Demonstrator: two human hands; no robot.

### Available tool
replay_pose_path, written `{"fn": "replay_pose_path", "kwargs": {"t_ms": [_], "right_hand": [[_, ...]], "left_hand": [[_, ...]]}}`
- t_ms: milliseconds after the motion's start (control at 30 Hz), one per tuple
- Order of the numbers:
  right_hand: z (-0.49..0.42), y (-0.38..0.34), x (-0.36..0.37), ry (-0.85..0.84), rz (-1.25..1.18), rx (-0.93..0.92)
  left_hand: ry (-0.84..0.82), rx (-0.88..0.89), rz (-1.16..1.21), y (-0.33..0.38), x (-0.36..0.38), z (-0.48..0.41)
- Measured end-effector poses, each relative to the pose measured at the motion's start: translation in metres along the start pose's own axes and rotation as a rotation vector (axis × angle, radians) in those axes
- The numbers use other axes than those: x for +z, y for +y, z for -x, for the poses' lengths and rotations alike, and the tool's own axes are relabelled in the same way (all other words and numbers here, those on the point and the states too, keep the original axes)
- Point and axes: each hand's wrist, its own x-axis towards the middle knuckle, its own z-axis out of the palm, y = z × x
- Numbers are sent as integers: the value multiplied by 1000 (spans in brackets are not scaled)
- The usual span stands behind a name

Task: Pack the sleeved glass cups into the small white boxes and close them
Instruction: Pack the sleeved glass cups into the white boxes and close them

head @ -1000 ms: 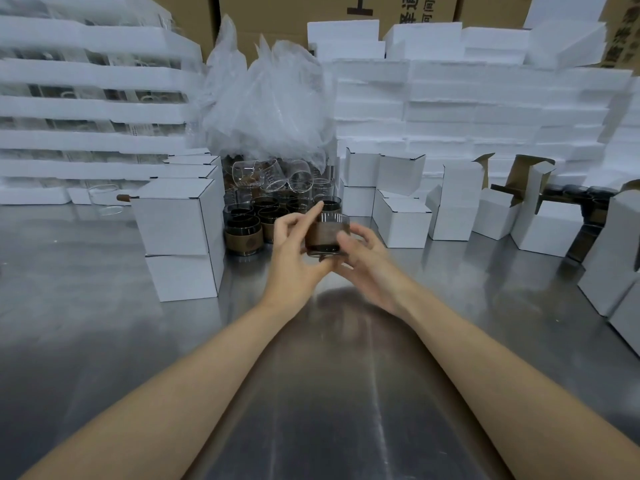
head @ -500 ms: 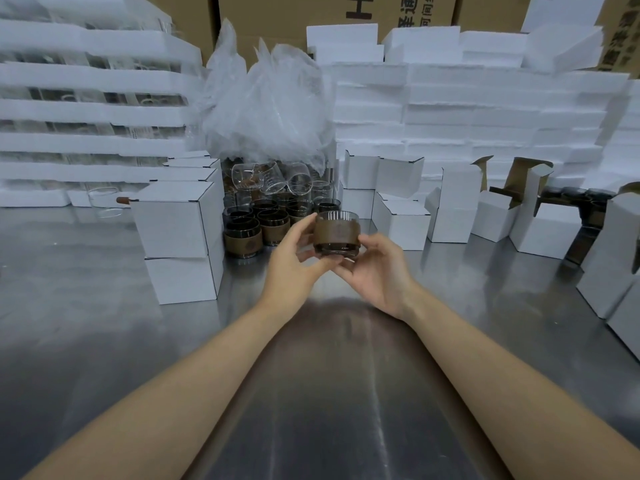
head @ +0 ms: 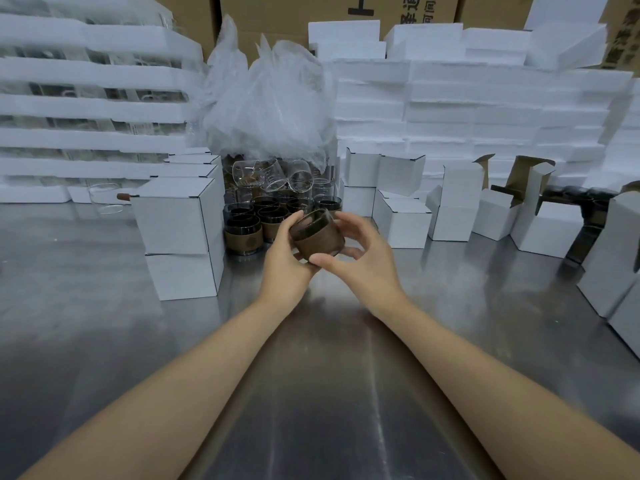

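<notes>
- The short dark glass cup (head: 317, 235) in its brown sleeve is up off the steel table (head: 104, 341), held between my two hands.
- It is tilted, with the mouth up and towards my left and the base down and towards my right. It is squat, so the only axis worth naming runs from mouth to base.
- My left hand (head: 287, 261) grips it from the left, thumb up by the rim and fingers hidden behind.
- My right hand (head: 363, 261) curls round the base end, with the thumb tip on the lower sleeve. The upper fingers arch over it, and I cannot tell whether they touch.
- Just behind the cup stand the other sleeved cups (head: 256, 223). The stack of closed white boxes (head: 176, 220) is to their left.
- The open white box (head: 530, 216), flaps up and brown inside, stands well apart to my right.
- My right hand is the nearer one to that box. I judge the cup must be turned so its base goes down into the opening.
</notes>
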Motion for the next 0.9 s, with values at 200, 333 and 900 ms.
{"fn": "replay_pose_path", "kwargs": {"t_ms": [200,333,900], "right_hand": [[-1,-1,-2,-6,322,-325],[-2,0,-2,-51,249,-266],[-13,15,-28,-177,-592,457]], "left_hand": [[-35,-43,-38,1,0,0],[-48,-42,-64,3,0,1],[-94,199,-244,2,1,3]]}}
